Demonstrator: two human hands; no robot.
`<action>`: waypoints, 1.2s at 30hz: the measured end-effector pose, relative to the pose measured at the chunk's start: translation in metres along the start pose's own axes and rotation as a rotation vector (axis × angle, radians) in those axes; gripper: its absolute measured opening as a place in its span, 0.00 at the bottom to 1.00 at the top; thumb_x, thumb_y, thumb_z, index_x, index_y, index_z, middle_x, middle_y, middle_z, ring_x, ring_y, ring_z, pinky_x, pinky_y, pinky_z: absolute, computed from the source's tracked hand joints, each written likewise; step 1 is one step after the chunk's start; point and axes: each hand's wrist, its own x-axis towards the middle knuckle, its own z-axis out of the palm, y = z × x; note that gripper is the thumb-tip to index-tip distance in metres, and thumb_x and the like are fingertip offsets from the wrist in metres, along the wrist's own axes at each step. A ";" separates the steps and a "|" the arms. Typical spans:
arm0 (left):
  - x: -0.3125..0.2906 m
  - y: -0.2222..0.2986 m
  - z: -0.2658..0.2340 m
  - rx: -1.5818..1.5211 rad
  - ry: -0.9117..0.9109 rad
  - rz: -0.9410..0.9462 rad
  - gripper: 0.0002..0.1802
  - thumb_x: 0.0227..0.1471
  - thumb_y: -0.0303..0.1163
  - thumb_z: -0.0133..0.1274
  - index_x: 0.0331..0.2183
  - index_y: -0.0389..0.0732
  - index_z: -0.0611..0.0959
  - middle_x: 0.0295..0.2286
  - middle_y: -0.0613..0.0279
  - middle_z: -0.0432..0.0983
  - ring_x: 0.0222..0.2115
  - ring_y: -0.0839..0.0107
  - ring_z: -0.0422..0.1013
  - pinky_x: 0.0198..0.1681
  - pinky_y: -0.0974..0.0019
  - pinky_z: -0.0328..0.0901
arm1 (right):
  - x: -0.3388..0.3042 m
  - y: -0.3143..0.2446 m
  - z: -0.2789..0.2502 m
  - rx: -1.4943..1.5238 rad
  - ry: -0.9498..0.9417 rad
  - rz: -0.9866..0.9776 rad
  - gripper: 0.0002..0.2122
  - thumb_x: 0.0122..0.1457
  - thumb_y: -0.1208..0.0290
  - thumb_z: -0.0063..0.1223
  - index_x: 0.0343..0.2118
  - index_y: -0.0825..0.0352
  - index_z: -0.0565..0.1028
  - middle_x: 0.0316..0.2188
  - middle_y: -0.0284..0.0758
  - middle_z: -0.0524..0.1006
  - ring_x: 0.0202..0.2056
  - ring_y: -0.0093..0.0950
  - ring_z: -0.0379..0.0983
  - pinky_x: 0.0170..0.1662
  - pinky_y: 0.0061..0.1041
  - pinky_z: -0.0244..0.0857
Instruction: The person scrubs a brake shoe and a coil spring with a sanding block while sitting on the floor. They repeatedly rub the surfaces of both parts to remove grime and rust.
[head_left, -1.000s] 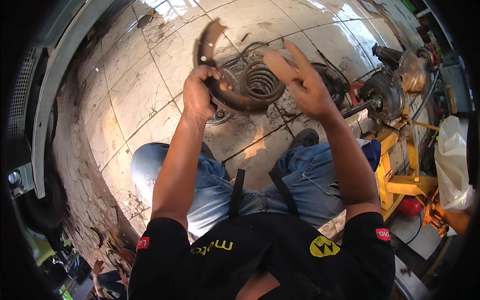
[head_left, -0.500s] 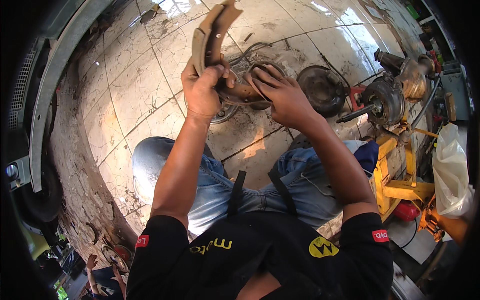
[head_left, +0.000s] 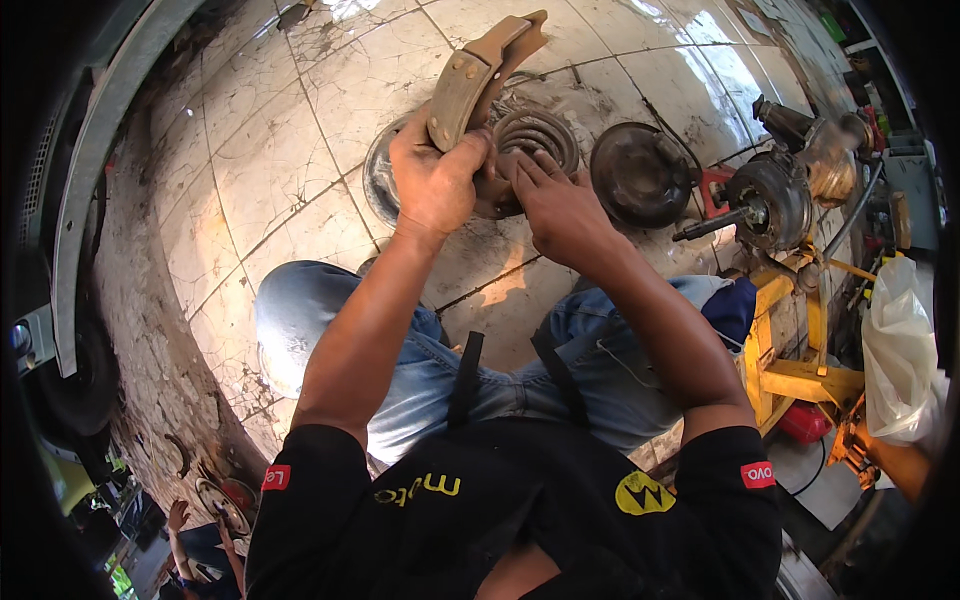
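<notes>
The curved brake shoe (head_left: 460, 92) has been turned over: a second ago its bare inner face was uppermost, whereas now the riveted friction lining shows toward the wearer, and the upper end has swung over to the right. The left hand (head_left: 437, 187) has a firm grip on it, thumb laid across the near side and fingers wrapped behind. The right hand (head_left: 566, 214), which was off the shoe with its fingers spread a second ago, has come down to its lower end; the fingers lie against the metal there, though the thumb is hidden and I cannot tell whether that grip is closed. The shoe is thus held up off the tiled floor (head_left: 290, 160), in front of the knees, with both hands now on it and its worn side open to view. The coil spring (head_left: 548, 128) lies just beyond the right fingers. The black round plate (head_left: 640, 180), mostly covered by the right arm at first, shows whole on the floor to the right, near the hub with its shaft (head_left: 770, 205).
</notes>
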 end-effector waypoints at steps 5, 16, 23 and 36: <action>0.007 -0.002 -0.004 -0.074 0.012 -0.032 0.14 0.46 0.20 0.51 0.38 0.26 0.77 0.26 0.58 0.76 0.21 0.76 0.70 0.23 0.72 0.65 | -0.010 -0.003 0.004 -0.075 0.144 -0.044 0.24 0.58 0.75 0.41 0.59 0.73 0.61 0.63 0.44 0.61 0.63 0.45 0.55 0.55 0.58 0.56; -0.002 0.002 0.004 -0.012 -0.056 -0.049 0.13 0.46 0.20 0.49 0.37 0.26 0.75 0.25 0.55 0.74 0.19 0.71 0.70 0.23 0.68 0.65 | -0.006 0.004 0.005 -0.022 0.020 -0.035 0.25 0.57 0.77 0.41 0.60 0.73 0.59 0.62 0.44 0.61 0.62 0.45 0.57 0.54 0.60 0.57; 0.001 0.005 -0.002 -0.110 -0.052 -0.101 0.12 0.46 0.19 0.50 0.37 0.28 0.77 0.23 0.59 0.74 0.18 0.75 0.69 0.20 0.71 0.64 | -0.012 0.000 -0.004 0.144 -0.015 -0.040 0.26 0.57 0.78 0.41 0.60 0.74 0.58 0.61 0.44 0.62 0.63 0.47 0.56 0.55 0.58 0.58; -0.009 -0.001 0.005 -0.080 -0.257 -0.090 0.12 0.46 0.20 0.51 0.37 0.29 0.77 0.22 0.62 0.74 0.18 0.77 0.68 0.20 0.72 0.63 | 0.002 0.019 0.009 0.238 -0.251 -0.011 0.28 0.53 0.83 0.42 0.60 0.73 0.58 0.60 0.48 0.64 0.60 0.51 0.59 0.57 0.54 0.59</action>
